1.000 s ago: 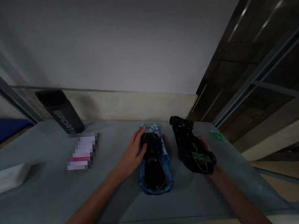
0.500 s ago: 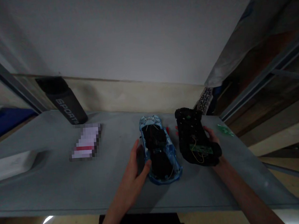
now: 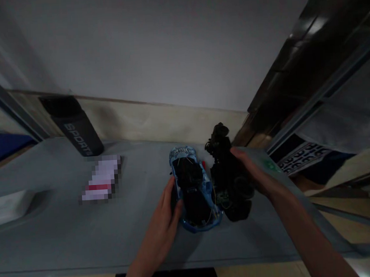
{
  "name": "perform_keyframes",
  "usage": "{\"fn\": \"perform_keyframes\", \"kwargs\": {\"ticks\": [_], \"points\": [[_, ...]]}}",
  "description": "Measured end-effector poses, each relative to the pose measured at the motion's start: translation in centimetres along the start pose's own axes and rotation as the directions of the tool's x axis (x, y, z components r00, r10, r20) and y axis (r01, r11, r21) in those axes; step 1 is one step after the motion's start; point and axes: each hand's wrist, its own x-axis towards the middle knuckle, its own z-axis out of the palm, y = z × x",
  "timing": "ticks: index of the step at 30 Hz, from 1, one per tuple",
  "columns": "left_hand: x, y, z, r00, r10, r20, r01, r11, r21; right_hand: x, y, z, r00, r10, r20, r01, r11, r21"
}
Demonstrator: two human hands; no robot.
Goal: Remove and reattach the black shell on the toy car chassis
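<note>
A blue toy car body shell (image 3: 211, 197) lies upside down on the grey table, its dark inside facing up and thin wires showing in it. My left hand (image 3: 164, 217) grips the shell's left edge, thumb at the rim and fingers along the side. Just right of the shell, my right hand (image 3: 252, 168) holds the black car chassis (image 3: 226, 165) tipped onto its side, wheels and a green circuit board showing. Most of the right fingers are hidden behind the chassis. Between the two parts a small red piece (image 3: 203, 165) peeks out.
A dark bottle marked SPORTS (image 3: 78, 130) stands at the back left. Nearer lie a blurred-out phone-like slab (image 3: 101, 177) and a white object (image 3: 10, 207). A green item (image 3: 270, 165) sits by the right edge. A wall (image 3: 171, 120) closes off the back.
My right hand has turned the chassis from showing its flat inside to standing on its side, and brought it left, closer to the shell. My left hand stays on the shell.
</note>
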Motion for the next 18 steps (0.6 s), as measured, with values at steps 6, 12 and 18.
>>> {"fn": "perform_keyframes", "kwargs": {"ticks": [6,12,18], "points": [[0.3,0.0,-0.1,1.0,-0.017,0.018,0.018,0.997,-0.07,-0.1,-5.9,6.8,0.994,0.009,0.109,0.073,0.691,-0.719],[0.4,-0.6,0.1,0.999,0.033,-0.008,-0.034,0.995,-0.089,0.4,-5.8,11.7,0.998,-0.048,0.041,0.055,0.312,-0.948],[0.5,0.4,0.1,0.998,0.051,0.02,-0.048,0.99,-0.131,0.6,-5.1,13.1,0.998,-0.036,0.059,0.065,0.191,-0.98]]}}
